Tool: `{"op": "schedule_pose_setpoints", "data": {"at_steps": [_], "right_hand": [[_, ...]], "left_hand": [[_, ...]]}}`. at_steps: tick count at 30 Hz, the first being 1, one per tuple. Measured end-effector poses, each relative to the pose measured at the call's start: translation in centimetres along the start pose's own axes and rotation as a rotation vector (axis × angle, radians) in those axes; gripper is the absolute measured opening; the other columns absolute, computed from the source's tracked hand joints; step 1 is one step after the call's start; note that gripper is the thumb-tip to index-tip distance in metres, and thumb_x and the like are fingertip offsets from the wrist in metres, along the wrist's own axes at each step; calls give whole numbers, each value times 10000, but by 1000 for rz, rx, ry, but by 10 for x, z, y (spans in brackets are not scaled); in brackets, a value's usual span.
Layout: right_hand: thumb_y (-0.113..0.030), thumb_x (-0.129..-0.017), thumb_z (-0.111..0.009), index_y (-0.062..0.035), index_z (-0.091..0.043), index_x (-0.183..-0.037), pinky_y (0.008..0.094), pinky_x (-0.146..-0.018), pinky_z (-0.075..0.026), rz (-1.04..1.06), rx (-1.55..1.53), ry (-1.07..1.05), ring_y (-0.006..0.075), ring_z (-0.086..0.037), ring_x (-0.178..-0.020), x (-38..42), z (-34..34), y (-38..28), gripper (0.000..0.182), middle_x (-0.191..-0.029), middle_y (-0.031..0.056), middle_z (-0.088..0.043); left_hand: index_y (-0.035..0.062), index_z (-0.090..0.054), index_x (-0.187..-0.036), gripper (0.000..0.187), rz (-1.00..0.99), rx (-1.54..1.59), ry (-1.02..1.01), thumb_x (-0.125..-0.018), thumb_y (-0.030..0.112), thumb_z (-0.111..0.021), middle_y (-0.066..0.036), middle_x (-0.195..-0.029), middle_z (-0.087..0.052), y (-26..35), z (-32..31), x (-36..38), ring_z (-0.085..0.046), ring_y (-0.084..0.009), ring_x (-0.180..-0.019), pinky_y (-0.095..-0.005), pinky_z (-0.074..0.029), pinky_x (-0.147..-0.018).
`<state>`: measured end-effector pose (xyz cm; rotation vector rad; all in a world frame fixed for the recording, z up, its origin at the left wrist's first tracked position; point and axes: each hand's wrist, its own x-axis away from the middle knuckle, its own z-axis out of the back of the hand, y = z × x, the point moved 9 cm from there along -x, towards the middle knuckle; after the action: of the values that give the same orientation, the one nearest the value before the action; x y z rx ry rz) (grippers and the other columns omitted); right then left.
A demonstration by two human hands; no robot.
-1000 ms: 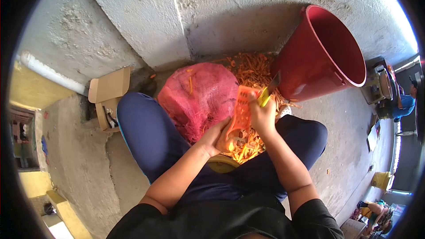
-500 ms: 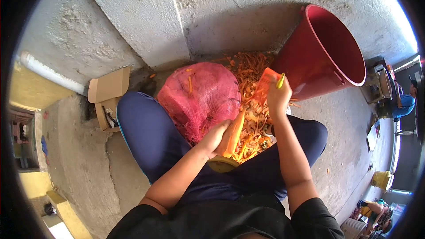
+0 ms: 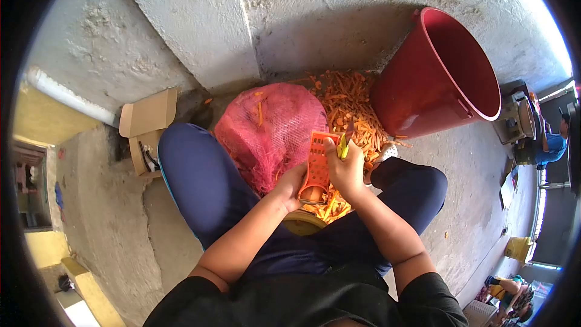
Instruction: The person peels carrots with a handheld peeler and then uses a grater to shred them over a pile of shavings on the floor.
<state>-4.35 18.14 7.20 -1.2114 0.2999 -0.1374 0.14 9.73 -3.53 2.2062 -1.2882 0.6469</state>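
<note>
Between my knees, my left hand (image 3: 292,189) is closed round a carrot (image 3: 311,194), which is mostly hidden under an orange perforated peeler (image 3: 318,160). My right hand (image 3: 346,166) grips the peeler together with a small yellow-handled knife (image 3: 343,146), whose dark blade points up. Orange peelings (image 3: 342,94) are heaped beneath and beyond my hands, reaching the rim of a yellowish container (image 3: 299,227). Left of the heap sits a full pink mesh sack (image 3: 272,124).
A tall dark red bin (image 3: 408,85) leans at the upper right, near the wall (image 3: 327,0). An open cardboard box (image 3: 148,115) lies beyond my left knee. Two people, one in a blue top (image 3: 552,148), are far off at the right.
My right hand has moved down and left with the peeler, from over the peelings onto the carrot. My left hand stays nearly in place.
</note>
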Motion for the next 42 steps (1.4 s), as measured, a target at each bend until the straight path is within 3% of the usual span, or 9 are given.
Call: {"op": "schedule_pose_setpoints", "data": {"at_steps": [6,9,13,16,23,33,36,39,42], "right_hand": [[-186,-815,-525,3,-507,-736,342,-472,-398,-16,242,13,275,-516,-491,-5,5,1,206,-564,163,-516],[-147,-820,-527,5,-494,-720,289,-455,-359,6,311,240,108,-414,-487,-28,34,17,185,-518,90,-460],[-201,-835,-509,-6,-526,-770,292,-441,-360,-88,267,481,139,-408,-443,-62,93,44,206,-526,80,-482],[-206,-847,-498,1,-537,-800,256,-480,-360,-113,111,381,91,-390,-499,-56,86,45,215,-557,24,-468],[-169,-834,-508,-7,-543,-814,241,-454,-364,-79,-126,27,83,-417,-477,-8,11,15,168,-554,25,-505],[-173,-812,-528,2,-515,-767,343,-481,-414,-1,144,27,282,-552,-520,0,6,2,181,-580,176,-528],[-170,-808,-531,-1,-513,-764,344,-473,-406,-40,250,18,272,-540,-505,-11,12,15,175,-584,165,-530],[-171,-809,-536,-6,-513,-752,317,-460,-384,38,252,296,191,-468,-474,-40,47,37,176,-548,126,-497],[-212,-833,-516,1,-533,-793,290,-458,-367,-145,209,439,125,-415,-470,-67,89,65,217,-538,73,-481]], "left_hand": [[29,-476,-1032,328,-121,-107,-114,-893,280,-318,-119,-923,-568,12,-6,-3,-581,-183,-792,-329,-491,-690],[42,-475,-1018,327,-135,-447,-178,-900,294,-303,-98,-889,-572,16,-10,2,-577,-164,-741,-304,-486,-648],[66,-501,-996,328,-180,-292,-59,-890,337,-350,-74,-863,-578,4,-3,8,-572,-173,-740,-294,-471,-678],[77,-513,-1011,328,55,-82,-9,-869,352,-402,-75,-878,-582,-3,2,11,-572,-184,-771,-314,-469,-709],[56,-488,-1067,375,73,57,-89,-884,347,-338,-118,-923,-580,-3,-2,0,-580,-230,-809,-393,-474,-733],[53,-470,-1076,396,-34,-64,-44,-889,354,-295,-126,-955,-569,2,0,-4,-575,-242,-823,-393,-480,-716],[60,-477,-1058,411,-17,-90,-56,-884,387,-297,-124,-903,-573,3,-6,-2,-578,-231,-764,-367,-481,-681],[65,-481,-1032,427,53,-186,-153,-874,425,-315,-125,-827,-570,-13,6,-8,-571,-231,-679,-345,-471,-623],[69,-489,-1021,403,77,-169,-100,-863,413,-352,-126,-822,-570,-17,-4,4,-564,-253,-688,-356,-467,-628]]}}
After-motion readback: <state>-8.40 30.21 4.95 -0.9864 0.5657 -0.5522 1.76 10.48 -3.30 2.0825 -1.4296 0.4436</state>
